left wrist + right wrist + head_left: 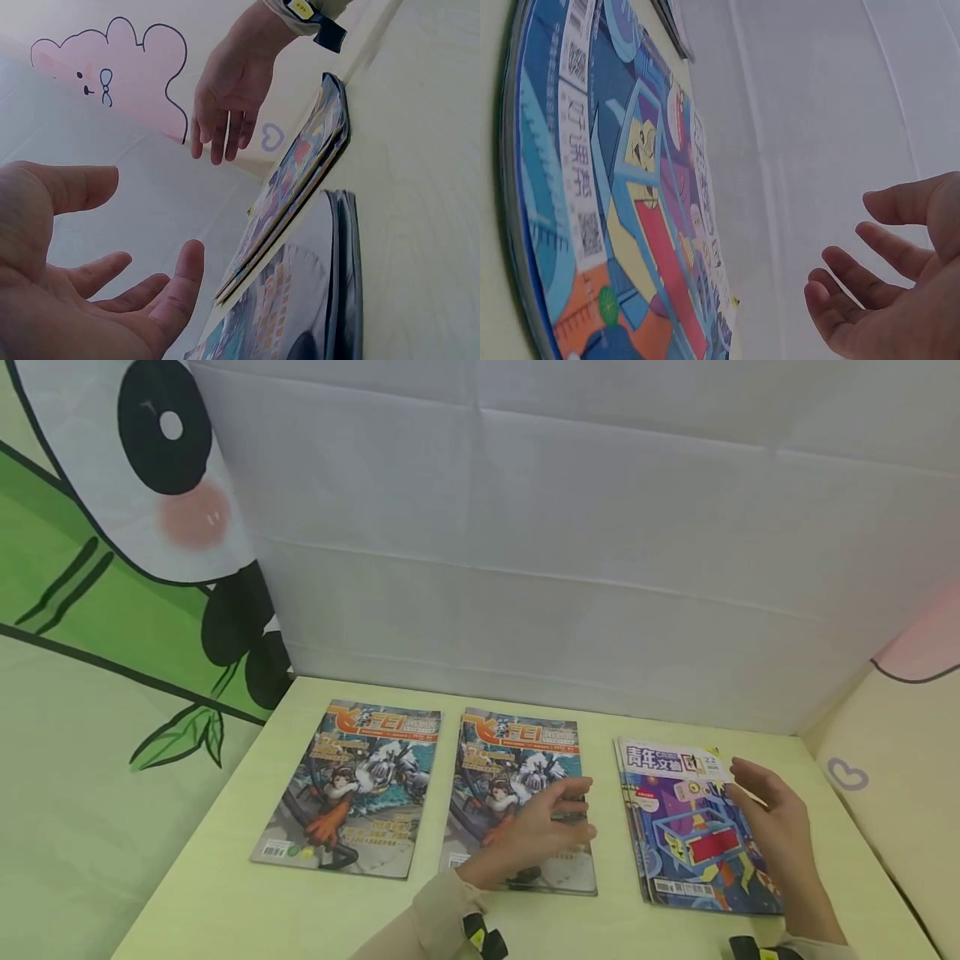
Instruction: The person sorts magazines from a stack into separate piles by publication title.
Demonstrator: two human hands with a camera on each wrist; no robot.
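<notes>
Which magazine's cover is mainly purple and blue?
The rightmost magazine in the head view, nearest the right hand. The left magazine and middle magazine instead share a greyer cover with an orange title.

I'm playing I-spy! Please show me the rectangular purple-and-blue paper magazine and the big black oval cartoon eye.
Rectangular purple-and-blue paper magazine (696, 835): head view, near the middle of its front cover.
Big black oval cartoon eye (161, 460): head view, black part below its white dot.

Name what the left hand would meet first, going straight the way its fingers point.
Probably the right hand, the left hand passing above the purple magazine stack; exact heights are unclear.
</notes>
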